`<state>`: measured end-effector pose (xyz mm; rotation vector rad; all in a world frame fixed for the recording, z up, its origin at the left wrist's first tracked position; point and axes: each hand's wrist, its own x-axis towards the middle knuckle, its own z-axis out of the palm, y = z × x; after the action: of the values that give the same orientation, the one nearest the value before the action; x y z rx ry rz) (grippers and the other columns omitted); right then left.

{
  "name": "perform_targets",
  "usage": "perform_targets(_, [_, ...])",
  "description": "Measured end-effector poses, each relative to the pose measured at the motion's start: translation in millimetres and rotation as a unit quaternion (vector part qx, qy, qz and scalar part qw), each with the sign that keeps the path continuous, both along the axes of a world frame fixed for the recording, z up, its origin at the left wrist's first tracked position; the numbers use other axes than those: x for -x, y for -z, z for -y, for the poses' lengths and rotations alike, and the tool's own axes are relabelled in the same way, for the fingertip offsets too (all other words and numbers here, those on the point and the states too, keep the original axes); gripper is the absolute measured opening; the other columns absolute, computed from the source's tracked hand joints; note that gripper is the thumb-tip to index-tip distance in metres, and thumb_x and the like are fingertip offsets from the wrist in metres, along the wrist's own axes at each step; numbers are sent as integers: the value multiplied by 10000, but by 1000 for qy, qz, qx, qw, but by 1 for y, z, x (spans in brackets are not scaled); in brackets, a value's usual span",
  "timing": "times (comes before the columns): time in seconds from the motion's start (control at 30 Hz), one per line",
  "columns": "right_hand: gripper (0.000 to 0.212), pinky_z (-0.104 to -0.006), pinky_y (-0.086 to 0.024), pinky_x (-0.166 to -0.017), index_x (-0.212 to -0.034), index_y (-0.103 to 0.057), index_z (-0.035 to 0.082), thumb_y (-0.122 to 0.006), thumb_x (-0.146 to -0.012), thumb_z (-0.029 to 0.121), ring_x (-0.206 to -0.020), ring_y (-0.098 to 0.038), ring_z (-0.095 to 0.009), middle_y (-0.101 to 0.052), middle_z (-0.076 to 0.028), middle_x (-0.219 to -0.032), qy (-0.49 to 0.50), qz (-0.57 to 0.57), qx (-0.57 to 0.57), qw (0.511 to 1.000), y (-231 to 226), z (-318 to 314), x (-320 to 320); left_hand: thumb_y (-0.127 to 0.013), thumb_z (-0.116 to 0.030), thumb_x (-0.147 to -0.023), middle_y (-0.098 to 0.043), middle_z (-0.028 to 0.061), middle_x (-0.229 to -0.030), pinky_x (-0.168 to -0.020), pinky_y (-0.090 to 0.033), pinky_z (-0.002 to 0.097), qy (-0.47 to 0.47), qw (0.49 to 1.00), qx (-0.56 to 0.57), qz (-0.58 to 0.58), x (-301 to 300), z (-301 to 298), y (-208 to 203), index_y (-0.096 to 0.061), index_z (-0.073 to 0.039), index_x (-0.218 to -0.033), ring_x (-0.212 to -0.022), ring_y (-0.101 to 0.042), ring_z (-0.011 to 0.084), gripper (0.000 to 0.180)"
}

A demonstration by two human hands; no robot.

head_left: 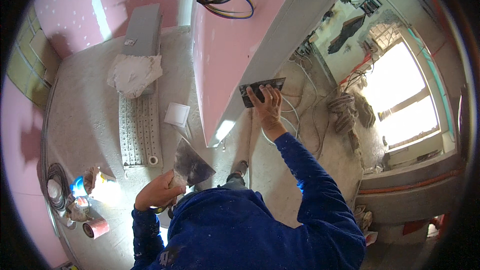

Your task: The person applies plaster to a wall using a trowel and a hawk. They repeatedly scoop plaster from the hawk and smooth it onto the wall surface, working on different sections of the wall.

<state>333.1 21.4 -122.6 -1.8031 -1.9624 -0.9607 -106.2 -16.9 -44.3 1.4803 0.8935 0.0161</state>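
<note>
Sweater [225,227]; left hand [158,191] gripping scraper [194,167] aimed up-right; right hand [269,110], fingers spread, holding dark blade [256,90], axis sideways.

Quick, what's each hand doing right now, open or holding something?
Left hand: closed, holding a broad triangular scraper.
Right hand: closed, gripping a dark flat blade.

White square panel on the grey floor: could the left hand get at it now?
Probably not readily: the left hand is gripping a broad, dark-bladed putty knife, and the panel lies below on the floor.
</note>
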Motion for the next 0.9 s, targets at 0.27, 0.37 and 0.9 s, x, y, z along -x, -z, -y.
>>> perform_targets(0.27, [814, -541, -275, -1127, -1476, -412, 300, -631, -756, -10, -1299, -387, -333, -410, -120, -1358, 4, -97, 72, 993, 63, 34, 28, -650, -315, -905, -619, 74, -820, -559, -503, 287, 17, 1000, 20, 9, -1, 6, 6, -523, -1, -1096, -614, -596, 135, 388])
perform_targets(0.37, [788, -502, -307, -1119, -1445, -471, 232, -546, -732, -96, -1277, -435, -357, -467, -144, -1331, 13, -248, 103, 963, 56, 62, 48, -642, -331, -908, -623, 73, -836, -585, -504, 280, 6, 999, 29, -16, -2, 6, 12, -525, 7, -1114, -628, -593, 129, 413])
perform_targets(0.9, [738, -456, -389, -1108, -1395, -481, 133, -636, -730, -148, -1327, -424, -383, -433, -180, -1380, -266, -516, 282, 764, -81, 162, 160, -617, -182, -896, -631, 123, -953, -455, -476, 239, 12, 927, 270, 261, -27, -18, 45, -432, -18, -1335, -566, -565, 117, 504])
